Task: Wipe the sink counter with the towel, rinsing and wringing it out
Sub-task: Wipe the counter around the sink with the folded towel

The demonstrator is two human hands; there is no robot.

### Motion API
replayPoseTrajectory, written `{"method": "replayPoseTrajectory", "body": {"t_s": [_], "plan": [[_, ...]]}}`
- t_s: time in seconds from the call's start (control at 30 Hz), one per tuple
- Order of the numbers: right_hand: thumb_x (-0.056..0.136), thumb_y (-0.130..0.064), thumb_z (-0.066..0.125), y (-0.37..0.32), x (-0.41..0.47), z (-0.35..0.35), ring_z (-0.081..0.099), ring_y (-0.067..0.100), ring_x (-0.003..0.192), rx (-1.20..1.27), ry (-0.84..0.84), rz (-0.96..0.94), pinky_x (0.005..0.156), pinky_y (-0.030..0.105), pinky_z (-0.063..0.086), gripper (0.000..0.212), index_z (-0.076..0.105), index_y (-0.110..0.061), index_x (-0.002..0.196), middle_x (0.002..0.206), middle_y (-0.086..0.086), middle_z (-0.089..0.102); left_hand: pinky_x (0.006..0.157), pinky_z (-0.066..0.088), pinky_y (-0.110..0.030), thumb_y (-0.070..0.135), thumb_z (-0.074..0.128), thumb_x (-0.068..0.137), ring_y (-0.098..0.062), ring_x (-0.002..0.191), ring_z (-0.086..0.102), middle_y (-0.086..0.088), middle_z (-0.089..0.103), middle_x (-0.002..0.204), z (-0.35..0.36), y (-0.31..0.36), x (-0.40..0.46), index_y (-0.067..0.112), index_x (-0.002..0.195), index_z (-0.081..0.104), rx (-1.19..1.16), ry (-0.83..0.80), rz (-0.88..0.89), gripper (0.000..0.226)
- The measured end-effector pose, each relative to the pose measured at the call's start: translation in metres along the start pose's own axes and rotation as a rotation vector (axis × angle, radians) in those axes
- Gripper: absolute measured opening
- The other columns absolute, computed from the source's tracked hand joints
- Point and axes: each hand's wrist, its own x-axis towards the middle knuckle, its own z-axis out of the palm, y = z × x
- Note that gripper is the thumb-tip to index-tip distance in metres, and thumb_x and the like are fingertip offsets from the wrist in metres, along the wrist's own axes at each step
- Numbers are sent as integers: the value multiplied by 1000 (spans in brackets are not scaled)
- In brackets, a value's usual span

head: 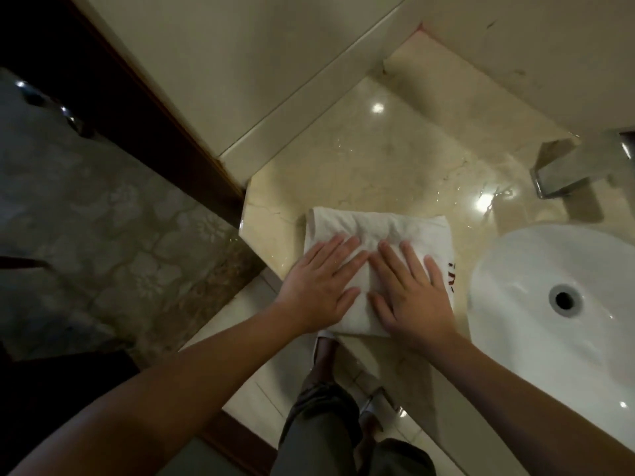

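A folded white towel (371,228) with a red mark on its right edge lies flat on the beige marble counter (371,159), left of the white sink basin (536,269). My left hand (319,286) presses on the towel's left half with straight, spread fingers. Beside it, my right hand (409,293) lies flat on the towel's right half, its fingers also straight. The two hands almost touch at the fingertips. The towel's near edge hangs at the counter's front edge.
A chrome faucet (567,170) stands behind the basin, with water droplets shining on the counter near it. The drain hole (563,299) is open. A tiled wall ledge (302,108) borders the counter's left side. A dark door frame (144,108) and patterned floor (103,235) lie further left.
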Motion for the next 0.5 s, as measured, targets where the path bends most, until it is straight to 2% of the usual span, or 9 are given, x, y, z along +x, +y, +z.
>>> {"method": "replayPoseTrajectory", "body": {"t_s": [0.13,0.23,0.4,0.5], "plan": [[96,-51,34,-4,36,-6,17,28,151,-1,13,-16,116,54,20,64,33,-24,153,161,0,27,119,8,-41,55,22,95,-21,150,7,-3,13,162,-9,-32,20,23,154,16,29,-37,-22,67],[95,-50,34,-11,69,-10,24,31,148,20,49,-23,113,57,24,63,37,-23,152,159,1,32,121,10,-42,57,14,92,-21,150,4,-1,9,163,-17,-60,37,25,155,11,48,-48,-45,70],[92,-50,32,-26,128,-17,33,36,144,4,60,-45,109,59,31,66,43,-17,148,156,6,39,119,16,-45,57,20,92,-23,149,13,-2,18,162,-31,-109,57,25,154,21,37,1,-83,70],[91,-48,32,-34,145,-18,33,37,144,20,69,-46,108,60,30,66,44,-15,148,155,7,39,120,15,-44,57,19,92,-22,149,12,-2,18,162,-30,-120,60,25,154,21,2,15,-119,70]]}}
